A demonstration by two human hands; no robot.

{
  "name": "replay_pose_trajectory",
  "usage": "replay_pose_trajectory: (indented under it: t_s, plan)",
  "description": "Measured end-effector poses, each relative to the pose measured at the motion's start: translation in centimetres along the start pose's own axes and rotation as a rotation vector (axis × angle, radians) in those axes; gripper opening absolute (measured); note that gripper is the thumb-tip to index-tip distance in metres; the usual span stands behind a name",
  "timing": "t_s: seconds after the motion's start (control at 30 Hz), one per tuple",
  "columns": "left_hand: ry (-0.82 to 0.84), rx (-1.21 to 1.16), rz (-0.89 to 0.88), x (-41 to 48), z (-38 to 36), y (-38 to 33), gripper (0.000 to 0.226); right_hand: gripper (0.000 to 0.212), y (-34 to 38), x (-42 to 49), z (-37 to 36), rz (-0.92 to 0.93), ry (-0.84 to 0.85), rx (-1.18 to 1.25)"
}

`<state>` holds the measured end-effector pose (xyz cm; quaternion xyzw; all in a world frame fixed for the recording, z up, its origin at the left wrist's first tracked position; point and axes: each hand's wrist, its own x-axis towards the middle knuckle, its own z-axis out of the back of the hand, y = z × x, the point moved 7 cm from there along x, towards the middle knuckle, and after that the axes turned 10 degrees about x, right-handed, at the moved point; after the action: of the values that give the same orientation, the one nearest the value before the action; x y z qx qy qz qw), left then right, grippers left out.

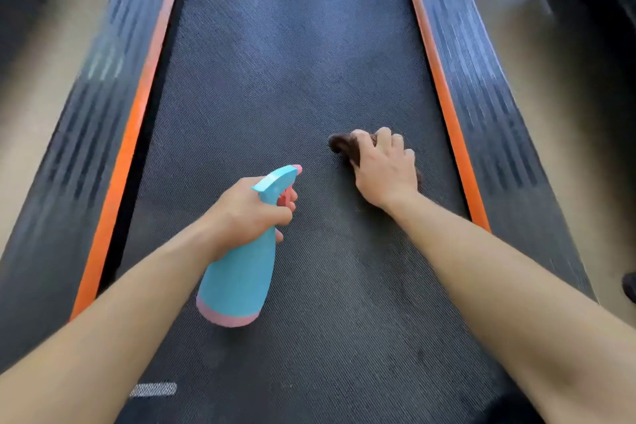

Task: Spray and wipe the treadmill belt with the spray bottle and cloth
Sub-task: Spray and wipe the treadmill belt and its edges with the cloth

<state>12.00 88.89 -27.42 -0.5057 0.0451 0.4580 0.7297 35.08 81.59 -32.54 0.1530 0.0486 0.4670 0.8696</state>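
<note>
The dark textured treadmill belt (275, 79) runs away from me down the middle of the view. My left hand (247, 208) grips the neck of a turquoise spray bottle (237, 275) with a pink base, fingers on the pink trigger, nozzle aimed forward over the belt. To the right, my right hand (385, 167) holds a bunched dark brown cloth (339, 143) down on the belt; most of the cloth is hidden under the hand.
Orange strips (137, 113) border the belt on both sides, with dark ribbed side rails (478, 79) outside them. Beige floor (31, 79) lies beyond the rails. A small white mark (154, 389) sits on the near belt.
</note>
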Motion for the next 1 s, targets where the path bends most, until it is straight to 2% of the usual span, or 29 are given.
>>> replay_pose_trajectory:
  t_s: [0.07,0.1,0.2,0.27,0.3,0.37,0.47,0.53,0.63,0.7,0.8,0.9,1.0]
  plan:
    - [-0.004,0.004,0.001,-0.1,-0.2,-0.2,0.027,0.044,0.4,0.6,-0.1,-0.047,-0.001,-0.015]
    - [0.002,0.002,-0.005,-0.3,-0.4,-0.4,0.03,0.045,1.0,0.0,0.1,0.004,-0.018,-0.041]
    - [-0.003,0.005,-0.011,-0.5,-0.8,-0.6,0.033,0.049,2.9,-5.7,0.3,0.332,-0.037,-0.055]
    - [-0.003,0.028,-0.014,-0.4,-1.2,-0.8,0.036,0.052,2.9,-9.8,0.3,0.535,0.025,-0.013]
    - [0.007,0.037,-0.019,-0.4,-1.5,-0.8,0.039,0.053,2.3,-10.7,0.5,0.576,0.063,-0.004]
    - [0.043,0.032,-0.019,-0.2,-2.0,-1.0,0.043,0.053,0.4,-9.6,1.2,0.512,0.064,-0.023]
    - [0.07,0.013,-0.015,0.2,-2.9,-1.5,0.056,0.05,-3.9,-4.3,2.7,0.14,0.005,-0.042]
    - [0.071,0.003,-0.023,0.5,-3.6,-2.3,0.055,0.053,-4.9,-3.7,2.9,0.048,-0.005,-0.049]
    - [0.091,0.004,-0.026,1.4,-4.9,-4.1,0.056,0.058,-3.9,-7.3,2.8,0.18,-0.034,-0.072]
    - [0.133,0.031,-0.018,2.0,-6.1,-5.5,0.047,0.062,-4.0,-10.0,2.9,0.244,-0.006,-0.055]
    - [0.206,0.098,-0.034,2.6,-7.9,-7.5,0.033,0.064,-5.2,-12.5,3.8,0.267,0.022,-0.058]
    - [0.199,0.141,-0.04,3.9,-9.0,-8.5,0.029,0.064,-5.7,-14.2,4.0,0.303,0.049,-0.081]
    - [0.183,0.176,-0.063,5.0,-9.7,-9.6,0.016,0.066,-5.9,-14.4,3.9,0.299,0.059,-0.082]
